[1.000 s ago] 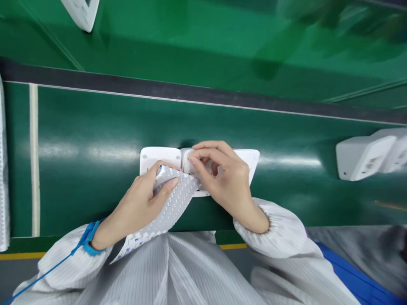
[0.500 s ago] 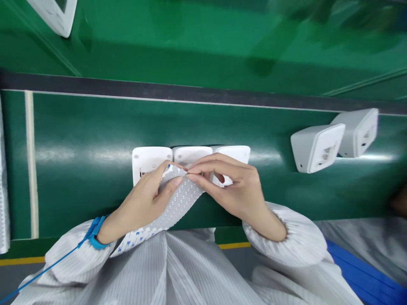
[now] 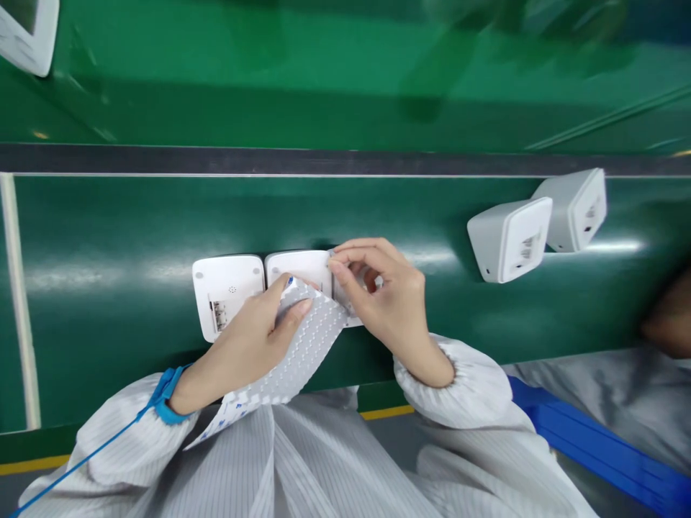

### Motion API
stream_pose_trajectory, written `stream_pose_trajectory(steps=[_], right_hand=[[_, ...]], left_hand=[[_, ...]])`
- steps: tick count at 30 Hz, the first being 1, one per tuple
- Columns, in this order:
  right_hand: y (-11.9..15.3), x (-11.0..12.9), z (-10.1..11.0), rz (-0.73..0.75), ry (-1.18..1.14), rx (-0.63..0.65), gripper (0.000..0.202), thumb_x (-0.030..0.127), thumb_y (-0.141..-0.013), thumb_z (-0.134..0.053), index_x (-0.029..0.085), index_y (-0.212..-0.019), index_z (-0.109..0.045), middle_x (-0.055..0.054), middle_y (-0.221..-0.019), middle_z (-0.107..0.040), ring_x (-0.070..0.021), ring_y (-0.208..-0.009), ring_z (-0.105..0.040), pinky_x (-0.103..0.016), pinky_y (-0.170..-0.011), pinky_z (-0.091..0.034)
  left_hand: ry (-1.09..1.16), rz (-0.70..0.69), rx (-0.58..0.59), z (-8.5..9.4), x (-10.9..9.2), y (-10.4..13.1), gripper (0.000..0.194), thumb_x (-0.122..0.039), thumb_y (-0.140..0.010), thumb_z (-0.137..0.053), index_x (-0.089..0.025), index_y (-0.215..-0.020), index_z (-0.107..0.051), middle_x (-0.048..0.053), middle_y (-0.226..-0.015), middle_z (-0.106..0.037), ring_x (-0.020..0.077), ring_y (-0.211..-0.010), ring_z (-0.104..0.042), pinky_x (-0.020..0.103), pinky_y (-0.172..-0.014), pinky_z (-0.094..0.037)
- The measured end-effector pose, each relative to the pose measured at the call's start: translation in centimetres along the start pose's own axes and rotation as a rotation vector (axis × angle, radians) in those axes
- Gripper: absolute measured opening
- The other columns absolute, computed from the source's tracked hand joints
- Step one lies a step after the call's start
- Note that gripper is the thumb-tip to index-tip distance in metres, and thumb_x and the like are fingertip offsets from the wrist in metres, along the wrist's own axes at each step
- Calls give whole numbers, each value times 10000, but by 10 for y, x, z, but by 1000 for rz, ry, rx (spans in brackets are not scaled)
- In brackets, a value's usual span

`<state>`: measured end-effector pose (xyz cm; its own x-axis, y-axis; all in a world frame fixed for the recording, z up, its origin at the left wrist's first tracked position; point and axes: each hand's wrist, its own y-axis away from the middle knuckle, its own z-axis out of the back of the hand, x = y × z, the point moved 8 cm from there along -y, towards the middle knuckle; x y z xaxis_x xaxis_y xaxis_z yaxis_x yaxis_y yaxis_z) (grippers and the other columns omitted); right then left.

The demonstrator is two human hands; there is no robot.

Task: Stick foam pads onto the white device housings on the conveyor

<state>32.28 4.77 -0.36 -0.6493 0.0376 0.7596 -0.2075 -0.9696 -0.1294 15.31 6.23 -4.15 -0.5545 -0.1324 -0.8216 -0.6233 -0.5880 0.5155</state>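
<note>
My left hand [image 3: 264, 327] is closed on a sheet of small grey adhesive pads [image 3: 310, 338], thumb on top, its blue-printed end hanging toward my lap. My right hand [image 3: 386, 295] pinches a small grey adhesive pad, mostly covered by the fingertips, at the top left corner of the right white device [image 3: 353, 321]. That device is largely hidden under the hand. A middle white device [image 3: 299, 265] lies partly behind the sheet and left fingers. The left white device [image 3: 232, 277] shows round grey feet at its top corners and a label recess.
Two more white devices [image 3: 510, 241] [image 3: 575, 212] stand to the right on the green bench [image 3: 134, 223]. A dark rail [image 3: 242, 160] runs behind. Another white device [image 3: 32, 43] is at the upper left. A person's sleeve and a blue stool [image 3: 583, 439] are at right.
My right hand has left the sheet's edge and moved to the right device's top corner. My left hand keeps its hold on the sheet. The view has shifted slightly right.
</note>
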Motion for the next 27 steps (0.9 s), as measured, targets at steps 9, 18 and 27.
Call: stream_pose_trajectory(steps=[9, 18, 27], right_hand=[[-1, 15, 9, 160, 160, -71, 98, 146, -944, -729, 197, -865, -703, -69, -1091, -763, -144, -733, -686, -285, -569, -515], [10, 19, 16, 112, -209, 135, 79, 152, -920, -779, 231, -926, -774, -24, -963, -788, -139, -753, -691, -257, -539, -506], [3, -15, 21, -33, -53, -61, 67, 243, -952, -723, 220, -905, -764, -60, -1085, -774, -130, -676, -641, -276, -519, -491]], left_hand=[[8, -13, 24, -1, -3, 2, 292, -408, -1109, -421, -227, -1296, -553, -77, -648, -511, 130, -479, -434, 300, -528, -317], [-16, -96, 8, -9, -22, -9, 237, -366, -1102, -456, -196, -1206, -584, -59, -697, -531, 136, -560, -491, 294, -570, -328], [-185, -53, -31, -13, -25, -16, 235, -394, -1089, -481, -200, -1005, -583, -5, -752, -618, 195, -652, -585, 310, -604, -359]])
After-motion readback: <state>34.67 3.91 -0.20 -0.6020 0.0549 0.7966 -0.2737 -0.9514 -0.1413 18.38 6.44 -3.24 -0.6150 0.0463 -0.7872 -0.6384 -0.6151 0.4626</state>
